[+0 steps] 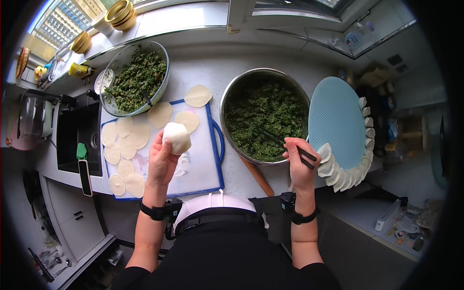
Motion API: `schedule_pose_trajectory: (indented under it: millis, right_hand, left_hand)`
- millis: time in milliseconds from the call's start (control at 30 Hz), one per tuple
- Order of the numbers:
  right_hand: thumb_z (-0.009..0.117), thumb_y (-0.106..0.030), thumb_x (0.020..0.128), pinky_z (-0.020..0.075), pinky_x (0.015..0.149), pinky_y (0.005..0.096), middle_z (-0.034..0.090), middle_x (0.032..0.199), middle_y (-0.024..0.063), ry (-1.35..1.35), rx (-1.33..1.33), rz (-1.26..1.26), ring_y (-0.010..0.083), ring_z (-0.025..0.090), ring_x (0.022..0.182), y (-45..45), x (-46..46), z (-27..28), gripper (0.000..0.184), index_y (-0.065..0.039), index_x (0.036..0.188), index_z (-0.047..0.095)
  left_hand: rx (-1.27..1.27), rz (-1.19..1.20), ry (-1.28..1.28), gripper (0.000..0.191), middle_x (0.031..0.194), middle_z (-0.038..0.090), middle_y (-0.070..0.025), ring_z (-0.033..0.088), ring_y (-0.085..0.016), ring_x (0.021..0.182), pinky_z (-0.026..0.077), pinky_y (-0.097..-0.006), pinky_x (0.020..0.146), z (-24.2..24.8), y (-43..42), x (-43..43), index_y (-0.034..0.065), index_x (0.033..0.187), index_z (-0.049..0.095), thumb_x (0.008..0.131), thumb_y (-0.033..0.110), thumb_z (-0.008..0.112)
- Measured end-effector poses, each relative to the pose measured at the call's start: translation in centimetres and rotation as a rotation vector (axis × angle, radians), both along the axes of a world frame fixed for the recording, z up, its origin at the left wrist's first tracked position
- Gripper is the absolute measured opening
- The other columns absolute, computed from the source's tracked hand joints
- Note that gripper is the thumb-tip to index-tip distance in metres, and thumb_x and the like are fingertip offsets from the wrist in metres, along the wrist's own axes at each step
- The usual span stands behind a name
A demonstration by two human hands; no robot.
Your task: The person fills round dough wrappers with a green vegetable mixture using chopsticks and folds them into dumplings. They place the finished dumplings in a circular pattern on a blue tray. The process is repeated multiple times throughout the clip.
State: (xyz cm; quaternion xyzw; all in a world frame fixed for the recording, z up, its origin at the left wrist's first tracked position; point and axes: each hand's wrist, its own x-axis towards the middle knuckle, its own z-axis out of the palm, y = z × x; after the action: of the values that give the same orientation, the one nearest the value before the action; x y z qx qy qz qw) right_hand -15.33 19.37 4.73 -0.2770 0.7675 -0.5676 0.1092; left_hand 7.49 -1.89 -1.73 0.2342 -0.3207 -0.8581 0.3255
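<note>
Raised over a white cutting board [195,174] with a blue rim, my left hand [163,159] holds a round dough wrapper [177,138] between thumb and fingers. My right hand [301,161] grips dark chopsticks [270,136], whose tips reach into chopped green filling in a steel bowl [225,134]. Several flat wrappers [135,185] lie on the board's left side, and another [198,95] overlaps its top right corner. Beside the right hand, folded dumplings [342,177] line the lower and right edge of a light blue ribbed tray [337,119].
A glass bowl [166,79] of green filling stands at the board's upper left. A wooden rolling pin [257,175] lies partly beneath the steel bowl. Further left is a dark sink [74,137] with a green-topped tool [84,174] at its front edge. Stacked bowls [121,15] stand on the windowsill.
</note>
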Motion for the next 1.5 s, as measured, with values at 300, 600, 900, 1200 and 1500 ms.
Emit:
schedule_pose_trajectory:
  millis: [300,600,900,1200,1500]
  right_hand:
    - [0.061,-0.016,0.086,0.0436,0.050,0.0189,0.063,0.074,0.0067,-0.305,-0.007,0.029,0.0095,0.056,0.056,1.4,-1.9,-4.3,0.019,0.002,0.089,0.065]
    - [0.057,-0.018,0.089,0.0452,0.050,0.0216,0.063,0.076,0.0129,-0.494,-0.105,0.026,0.0137,0.058,0.056,4.1,-1.7,-5.0,0.024,0.006,0.090,0.061]
    - [0.051,-0.023,0.092,0.0444,0.048,0.0251,0.062,0.072,0.0159,-0.700,-0.253,-0.216,0.0179,0.057,0.054,6.2,-0.7,-4.7,0.031,0.007,0.089,0.059]
    - [0.049,-0.029,0.093,0.0397,0.050,0.0256,0.062,0.074,0.0130,-0.643,-0.478,-0.375,0.0181,0.053,0.054,6.4,0.6,-2.0,0.033,0.003,0.091,0.058]
    - [0.066,-0.021,0.081,0.0519,0.059,0.0315,0.062,0.086,0.0114,0.791,-0.055,0.549,0.0237,0.062,0.069,5.0,4.3,0.1,0.026,0.000,0.096,0.060]
  left_hand:
    - [0.459,-0.227,0.674,0.039,0.132,0.042,-0.0192,0.043,-0.037,0.119,0.037,-0.0506,0.099,0.1,0.0,-0.3,0.0073,0.130,0.038,0.094,0.022,0.043]
    - [0.523,-0.243,0.424,0.057,0.141,0.028,-0.0203,0.032,-0.037,0.128,0.027,-0.0553,0.103,1.8,1.2,-3.4,0.0082,0.139,0.026,0.091,0.030,0.046]
    - [0.552,-0.289,0.209,0.047,0.125,0.047,-0.0183,0.045,-0.033,0.118,0.036,-0.0516,0.099,2.3,1.6,-5.3,0.0023,0.132,0.033,0.094,0.028,0.039]
    - [0.518,-0.309,-0.253,0.037,0.107,0.057,-0.0137,0.059,-0.026,0.095,0.048,-0.0394,0.081,3.5,3.5,-10.6,0.0009,0.117,0.049,0.096,0.028,0.036]
    - [0.769,-0.296,-0.116,0.043,0.116,0.046,-0.0235,0.051,-0.037,0.108,0.044,-0.0494,0.090,4.4,4.5,-13.9,-0.0060,0.114,0.043,0.098,0.027,0.021]
